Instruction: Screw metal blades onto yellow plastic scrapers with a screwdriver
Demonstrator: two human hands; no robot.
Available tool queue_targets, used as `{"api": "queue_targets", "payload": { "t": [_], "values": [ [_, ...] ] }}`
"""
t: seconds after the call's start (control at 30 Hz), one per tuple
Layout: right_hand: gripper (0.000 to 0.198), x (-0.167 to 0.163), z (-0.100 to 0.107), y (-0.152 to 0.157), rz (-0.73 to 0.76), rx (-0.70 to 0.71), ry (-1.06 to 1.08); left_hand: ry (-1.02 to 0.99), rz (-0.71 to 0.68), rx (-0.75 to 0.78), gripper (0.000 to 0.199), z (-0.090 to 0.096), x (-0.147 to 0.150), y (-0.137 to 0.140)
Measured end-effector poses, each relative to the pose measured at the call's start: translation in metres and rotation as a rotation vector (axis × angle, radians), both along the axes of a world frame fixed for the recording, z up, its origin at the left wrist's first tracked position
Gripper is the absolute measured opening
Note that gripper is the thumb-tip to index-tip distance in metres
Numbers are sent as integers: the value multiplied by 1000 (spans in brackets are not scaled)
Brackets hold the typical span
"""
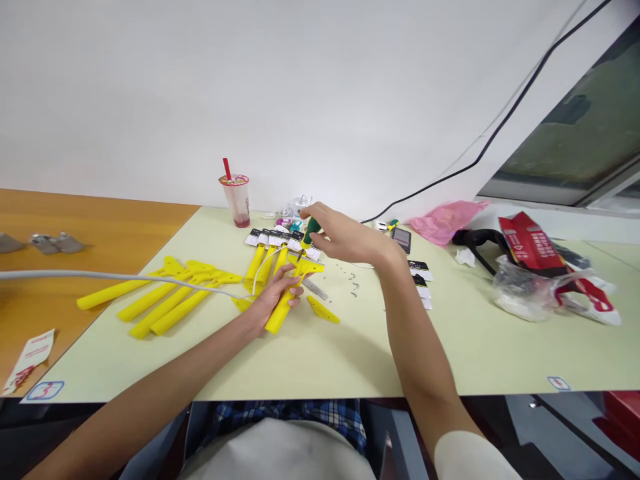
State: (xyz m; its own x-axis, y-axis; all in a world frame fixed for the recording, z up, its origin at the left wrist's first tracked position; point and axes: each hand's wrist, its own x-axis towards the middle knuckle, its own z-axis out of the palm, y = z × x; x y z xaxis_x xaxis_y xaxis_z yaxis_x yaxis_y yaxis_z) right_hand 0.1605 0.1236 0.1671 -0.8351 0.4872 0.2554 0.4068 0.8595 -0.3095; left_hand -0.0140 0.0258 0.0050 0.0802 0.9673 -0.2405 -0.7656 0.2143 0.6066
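My left hand (pixel 278 295) is wrapped round the yellow handle of a scraper (pixel 281 313), its wide head pointing away from me. From above, my right hand (pixel 333 232) grips a screwdriver (pixel 311 230) with a green and yellow handle, its tip down at the scraper's head. Just right of the scraper lie a metal blade (pixel 315 289) and a loose yellow head plate (pixel 323 309). Small screws (pixel 355 287) are scattered further right. Several yellow scrapers (pixel 175 300) lie side by side to the left, and others with black-and-white cards (pixel 270 238) lie behind my hands.
A lidded cup with a red straw (pixel 237 200) stands near the wall. A white cable (pixel 125 274) crosses in from the left. At the right are a pink bag (pixel 445 221), clear plastic bags (pixel 523 293) and a red package (pixel 533 243). More cards (pixel 420 281) lie beyond my right forearm.
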Motion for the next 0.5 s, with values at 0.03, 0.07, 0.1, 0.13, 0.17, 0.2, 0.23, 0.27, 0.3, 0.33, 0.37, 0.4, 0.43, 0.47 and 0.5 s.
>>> {"api": "queue_targets", "payload": {
  "t": [0.03, 0.07, 0.1, 0.13, 0.17, 0.2, 0.23, 0.27, 0.3, 0.33, 0.37, 0.4, 0.43, 0.47, 0.5],
  "values": [
    [40, 1, 1, 0, 22, 0, 24, 5, 3, -2, 67, 2, 0, -1],
    [40, 1, 2, 0, 47, -4, 55, 10, 4, -2, 67, 4, 1, -1],
    [38, 2, 4, 0, 74, -15, 87, 15, 5, 1, 67, 6, 1, -2],
    [34, 2, 6, -1, 98, -31, 116, 19, 4, 7, 68, 7, 1, -3],
    [30, 2, 8, -2, 115, -50, 140, 24, 3, 15, 69, 9, 1, -4],
    [26, 1, 9, -3, 125, -65, 159, 30, 3, 23, 69, 10, 1, -4],
    [22, 1, 11, -4, 125, -73, 172, 37, 2, 29, 69, 10, 0, -5],
    [19, 0, 12, -5, 117, -74, 179, 42, 2, 37, 68, 10, 0, -5],
    [16, -1, 12, -7, 103, -68, 179, 45, 0, 45, 67, 10, 0, -5],
    [15, -2, 13, -8, 86, -57, 177, 46, -2, 52, 67, 9, 0, -6],
    [14, -4, 12, -9, 70, -44, 173, 46, -4, 58, 66, 8, 0, -6],
    [15, -5, 12, -9, 59, -34, 167, 45, -6, 61, 65, 8, 0, -6],
    [17, -7, 11, -9, 52, -26, 161, 45, -10, 62, 65, 7, 1, -7],
    [20, -8, 10, -9, 47, -18, 150, 46, -17, 60, 65, 7, 2, -7],
    [25, -10, 9, -9, 42, -9, 137, 47, -23, 57, 64, 7, 3, -8]
  ]
}}
